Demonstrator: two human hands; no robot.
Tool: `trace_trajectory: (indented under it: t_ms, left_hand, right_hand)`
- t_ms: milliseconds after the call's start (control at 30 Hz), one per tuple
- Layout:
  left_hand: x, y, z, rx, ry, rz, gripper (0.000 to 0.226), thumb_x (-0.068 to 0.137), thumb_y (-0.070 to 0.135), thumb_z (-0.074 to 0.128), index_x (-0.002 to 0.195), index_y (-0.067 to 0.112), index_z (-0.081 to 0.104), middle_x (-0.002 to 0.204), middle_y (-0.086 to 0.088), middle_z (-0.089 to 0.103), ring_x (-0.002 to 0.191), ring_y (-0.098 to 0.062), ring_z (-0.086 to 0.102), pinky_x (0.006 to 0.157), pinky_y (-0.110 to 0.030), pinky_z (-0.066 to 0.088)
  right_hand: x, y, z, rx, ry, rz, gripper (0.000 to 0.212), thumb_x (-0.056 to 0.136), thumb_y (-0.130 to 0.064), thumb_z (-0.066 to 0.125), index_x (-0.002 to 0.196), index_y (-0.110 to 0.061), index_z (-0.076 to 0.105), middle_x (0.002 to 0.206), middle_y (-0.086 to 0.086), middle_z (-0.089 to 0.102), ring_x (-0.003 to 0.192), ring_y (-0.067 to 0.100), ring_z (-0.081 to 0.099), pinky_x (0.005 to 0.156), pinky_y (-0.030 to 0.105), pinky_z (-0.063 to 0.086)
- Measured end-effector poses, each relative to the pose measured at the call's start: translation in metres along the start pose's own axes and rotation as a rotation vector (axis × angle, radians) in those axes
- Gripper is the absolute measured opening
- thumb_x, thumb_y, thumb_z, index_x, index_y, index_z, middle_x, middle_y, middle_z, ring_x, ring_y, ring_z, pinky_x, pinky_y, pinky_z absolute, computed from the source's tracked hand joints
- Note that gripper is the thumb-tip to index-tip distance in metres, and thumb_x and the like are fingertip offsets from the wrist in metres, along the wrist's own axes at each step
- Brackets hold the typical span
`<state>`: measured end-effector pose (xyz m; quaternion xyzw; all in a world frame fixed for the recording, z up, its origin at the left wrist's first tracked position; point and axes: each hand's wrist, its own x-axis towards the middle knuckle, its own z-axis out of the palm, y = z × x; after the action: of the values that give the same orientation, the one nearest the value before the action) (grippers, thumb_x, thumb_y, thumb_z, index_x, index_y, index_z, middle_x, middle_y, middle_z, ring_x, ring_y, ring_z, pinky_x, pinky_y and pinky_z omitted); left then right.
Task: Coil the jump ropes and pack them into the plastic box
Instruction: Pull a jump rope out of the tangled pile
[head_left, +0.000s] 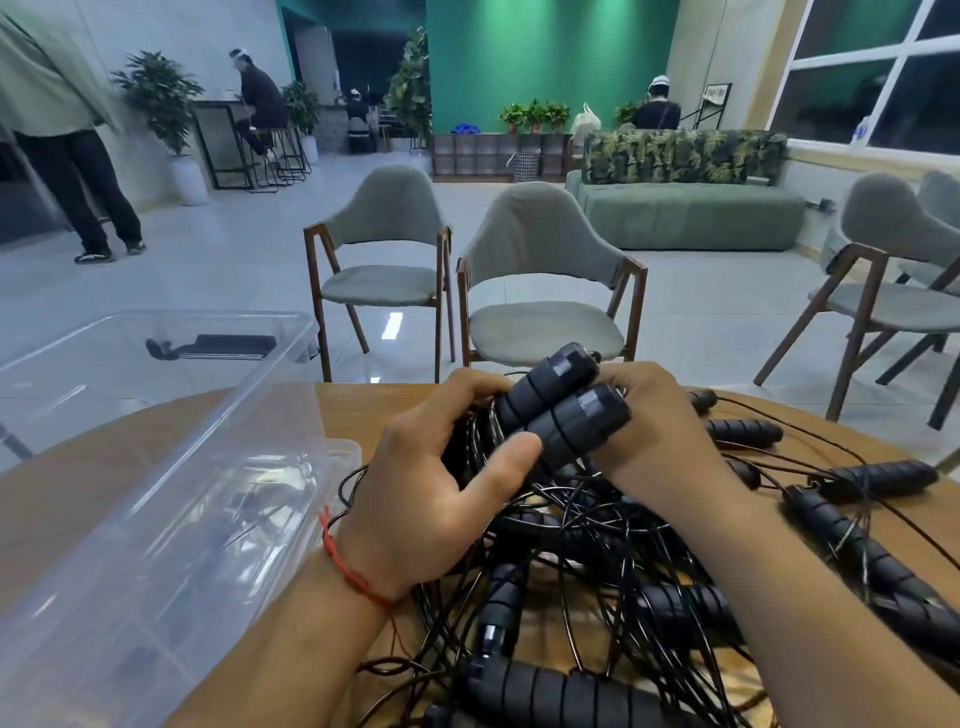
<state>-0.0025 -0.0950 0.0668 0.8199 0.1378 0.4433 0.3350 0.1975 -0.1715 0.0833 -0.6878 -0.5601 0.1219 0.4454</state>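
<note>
A wooden table (358, 410) bears a clear plastic box (156, 545) on the left and, just beside it, a black tangle of jump ropes (597, 571) — above the tangle the left hand (431, 478) and right hand (660, 431) both grip two cord-wound handles (561, 405)

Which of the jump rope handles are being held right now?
The two side-by-side handles raised above the tangle, gripped between left hand and right hand; the others lie on the table.
</note>
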Motion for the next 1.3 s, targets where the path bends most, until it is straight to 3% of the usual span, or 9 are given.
trace_trajectory:
  t_ms: [67,167,300,400,533,767,933,1100,1300]
  left_hand:
    - [0.0,-0.001,0.001,0.043,0.009,-0.03,0.033,0.096,0.047,0.062,0.118,0.023,0.064,0.096,0.01,0.069,0.084,-0.017,0.07,0.068,-0.022,0.052]
    - [0.001,-0.002,0.001,0.014,0.042,-0.083,0.03,0.098,0.047,0.054,0.116,0.026,0.064,0.097,0.009,0.068,0.083,-0.02,0.067,0.068,-0.027,0.052]
    - [0.002,-0.006,-0.001,-0.025,0.092,-0.128,0.033,0.098,0.041,0.045,0.115,0.021,0.063,0.095,0.005,0.066,0.082,-0.022,0.065,0.064,-0.035,0.055]
    - [0.002,-0.005,0.0,-0.048,0.148,-0.117,0.031,0.097,0.037,0.043,0.112,0.018,0.062,0.091,0.002,0.064,0.08,-0.023,0.061,0.062,-0.034,0.053]
    - [0.008,-0.012,-0.007,-0.138,0.296,-0.23,0.022,0.098,0.031,0.044,0.111,0.02,0.058,0.096,-0.002,0.063,0.085,-0.031,0.062,0.061,-0.039,0.054]
    - [0.009,-0.019,-0.008,-0.166,0.351,-0.329,0.027,0.105,0.039,0.042,0.128,0.035,0.056,0.105,-0.005,0.065,0.089,-0.025,0.068,0.066,-0.033,0.059]
    - [0.014,-0.017,-0.013,-0.417,0.5,-0.406,0.029,0.112,0.041,0.04,0.128,0.029,0.061,0.108,-0.02,0.069,0.077,-0.025,0.066,0.054,-0.036,0.048]
    - [0.022,0.0,-0.021,-0.631,0.588,-0.344,0.041,0.114,0.04,0.037,0.127,0.013,0.064,0.1,-0.013,0.07,0.075,-0.022,0.062,0.049,-0.03,0.044]
    - [0.038,0.038,-0.022,-0.573,0.559,-0.295,0.04,0.115,0.039,0.037,0.126,0.012,0.064,0.093,-0.011,0.066,0.074,-0.021,0.061,0.051,-0.032,0.044]
  right_hand:
    - [-0.002,-0.005,0.003,-0.204,0.013,-0.044,0.036,0.092,-0.021,0.061,0.06,-0.037,0.055,0.058,-0.016,0.059,0.061,0.001,0.057,0.061,0.016,0.039]
    - [-0.005,-0.005,0.005,-0.171,-0.026,-0.021,0.03,0.086,-0.047,0.052,0.065,-0.029,0.064,0.061,-0.005,0.063,0.059,0.012,0.057,0.062,0.035,0.049]
    - [-0.009,-0.011,0.006,-0.071,-0.152,-0.013,0.032,0.098,-0.048,0.062,0.082,-0.027,0.08,0.079,-0.008,0.074,0.076,0.014,0.067,0.081,0.048,0.058]
    - [-0.009,-0.012,0.006,-0.102,-0.241,-0.054,0.038,0.105,-0.05,0.057,0.084,-0.029,0.08,0.077,-0.007,0.071,0.067,0.008,0.059,0.069,0.033,0.048]
    - [-0.011,-0.018,0.004,-0.226,-0.318,-0.147,0.032,0.108,-0.053,0.053,0.094,-0.033,0.073,0.077,-0.009,0.064,0.071,0.008,0.058,0.064,0.031,0.044]
    - [-0.015,-0.025,-0.001,-0.508,-0.242,-0.194,0.02,0.109,-0.055,0.049,0.1,-0.04,0.061,0.076,-0.018,0.059,0.074,-0.002,0.053,0.063,0.024,0.036]
    - [-0.01,-0.019,-0.01,-0.473,-0.176,-0.141,0.023,0.106,-0.057,0.052,0.094,-0.041,0.062,0.073,-0.013,0.068,0.073,0.004,0.062,0.068,0.033,0.05]
    - [-0.008,-0.014,-0.011,-0.368,-0.031,-0.118,0.019,0.106,-0.051,0.057,0.097,-0.037,0.067,0.076,-0.016,0.067,0.067,0.0,0.06,0.06,0.023,0.042]
    - [0.004,-0.011,-0.02,-0.167,0.153,-0.163,0.013,0.107,-0.033,0.064,0.11,-0.031,0.077,0.097,-0.017,0.074,0.093,0.0,0.064,0.077,0.021,0.046]
